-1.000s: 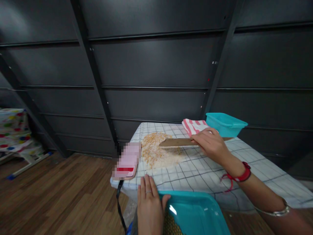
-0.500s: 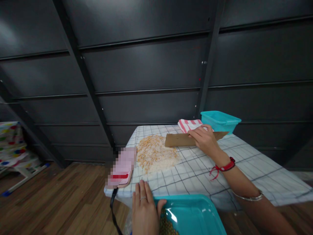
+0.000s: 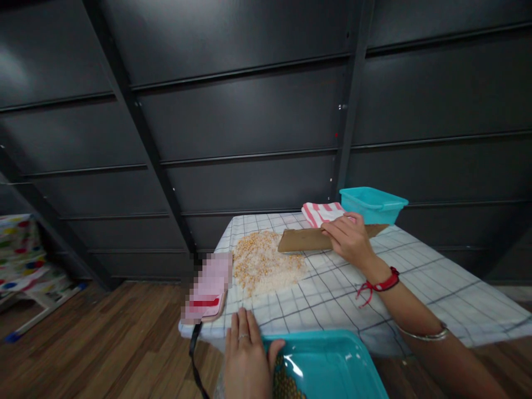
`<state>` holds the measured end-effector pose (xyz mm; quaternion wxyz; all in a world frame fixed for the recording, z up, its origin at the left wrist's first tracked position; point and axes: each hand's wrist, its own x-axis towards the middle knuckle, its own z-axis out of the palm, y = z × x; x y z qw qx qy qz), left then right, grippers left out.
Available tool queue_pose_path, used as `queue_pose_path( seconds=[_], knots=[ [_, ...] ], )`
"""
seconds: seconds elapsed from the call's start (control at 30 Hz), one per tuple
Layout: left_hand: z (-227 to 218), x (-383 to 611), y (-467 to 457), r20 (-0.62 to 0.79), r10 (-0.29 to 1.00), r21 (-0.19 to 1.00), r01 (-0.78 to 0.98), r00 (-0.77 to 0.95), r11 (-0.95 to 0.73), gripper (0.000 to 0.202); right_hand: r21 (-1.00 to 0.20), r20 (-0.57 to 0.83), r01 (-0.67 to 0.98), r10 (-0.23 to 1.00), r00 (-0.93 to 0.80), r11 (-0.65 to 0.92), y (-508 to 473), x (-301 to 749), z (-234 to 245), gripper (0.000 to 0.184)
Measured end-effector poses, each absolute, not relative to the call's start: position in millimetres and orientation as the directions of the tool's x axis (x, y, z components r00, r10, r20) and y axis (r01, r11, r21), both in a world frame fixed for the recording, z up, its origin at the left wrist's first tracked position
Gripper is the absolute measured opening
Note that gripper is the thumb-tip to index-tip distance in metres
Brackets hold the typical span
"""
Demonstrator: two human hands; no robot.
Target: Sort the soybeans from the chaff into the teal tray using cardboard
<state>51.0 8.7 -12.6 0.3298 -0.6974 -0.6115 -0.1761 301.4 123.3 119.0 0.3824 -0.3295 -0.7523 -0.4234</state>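
Observation:
My right hand (image 3: 349,239) grips a long strip of brown cardboard (image 3: 301,240) by its upper edge, with the strip standing on edge on the checked cloth. Its left end touches the right side of a spread of mixed yellow kernels and white grains (image 3: 266,263). Flat and with fingers stretched out, my left hand (image 3: 247,349) lies at the left rim of a teal tray (image 3: 328,360), its thumb over the edge. Small greenish-brown beans (image 3: 286,385) lie in the tray's left part, partly hidden by that hand.
A pink phone-like object (image 3: 211,282) with a black strap lies at the table's left edge. Behind the cardboard are a red-striped cloth (image 3: 318,212) and a second teal basin (image 3: 369,205). A dark panelled wall (image 3: 249,122) stands behind the table.
My right hand has shifted the cardboard's left end slightly left and toward me, against the grains. My left hand stays at the tray's rim. The view has tilted a little.

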Motion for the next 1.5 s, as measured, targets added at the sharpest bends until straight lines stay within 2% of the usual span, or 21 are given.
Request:
queue_pose_path(
  seconds=[0.23, 0.3, 0.37, 0.4, 0.47, 0.53, 0.6, 0.9, 1.1, 1.33, 1.5],
  knots=[
    [-6.9, 45.1, 7.6, 0.686, 0.708, -0.103, 0.985, 0.169, -0.136, 0.063, 0.385, 0.840, 0.810, 0.194, -0.506, 0.443, 125.3, 296.1, 113.3, 0.016],
    [-5.7, 45.1, 6.3, 0.695, 0.701, -0.081, 0.986, 0.161, -0.146, 0.065, 0.388, 0.842, 0.809, 0.187, -0.506, 0.442, 124.9, 295.0, 113.7, 0.016],
    [-2.8, 46.7, 5.1, 0.681, 0.726, -0.040, 0.995, 0.094, -0.091, 0.058, 0.389, 0.846, 0.809, 0.178, -0.503, 0.440, 124.4, 294.4, 114.4, 0.016],
    [-1.0, 47.8, 4.8, 0.664, 0.738, -0.046, 0.992, 0.120, -0.120, 0.053, 0.391, 0.847, 0.809, 0.174, -0.503, 0.439, 124.1, 294.2, 114.7, 0.016],
    [2.7, 49.7, 4.7, 0.591, 0.742, -0.111, 0.943, 0.315, -0.313, 0.052, 0.391, 0.847, 0.808, 0.170, -0.503, 0.441, 123.7, 293.7, 114.9, 0.015],
    [5.4, 51.1, 4.4, 0.504, 0.715, -0.148, 0.864, 0.484, -0.481, 0.064, 0.388, 0.847, 0.806, 0.172, -0.504, 0.448, 123.5, 293.1, 114.4, 0.015],
    [6.3, 52.3, 2.7, 0.453, 0.711, -0.145, 0.832, 0.537, -0.536, 0.074, 0.378, 0.845, 0.806, 0.185, -0.502, 0.456, 123.5, 292.3, 113.1, 0.016],
    [0.5, 56.3, -7.4, 0.438, 0.784, -0.084, 0.888, 0.441, -0.453, 0.077, 0.336, 0.824, 0.811, 0.268, -0.499, 0.478, 124.7, 291.4, 105.5, 0.018],
    [4.5, 58.8, 1.5, 0.448, 0.776, -0.070, 0.882, 0.444, -0.465, 0.055, 0.338, 0.788, 0.807, 0.324, -0.524, 0.483, 124.8, 290.5, 109.1, 0.021],
    [6.4, 52.0, -0.8, 0.465, 0.769, -0.026, 0.875, 0.439, -0.484, 0.051, 0.373, 0.620, 0.738, 0.441, -0.649, 0.562, 90.8, 297.1, 120.4, 0.023],
    [2.1, 46.7, -3.4, 0.478, 0.767, -0.002, 0.873, 0.429, -0.487, 0.052, 0.341, 0.497, 0.714, 0.528, -0.689, 0.611, 52.3, 299.7, 100.0, 0.020]
  ],
)
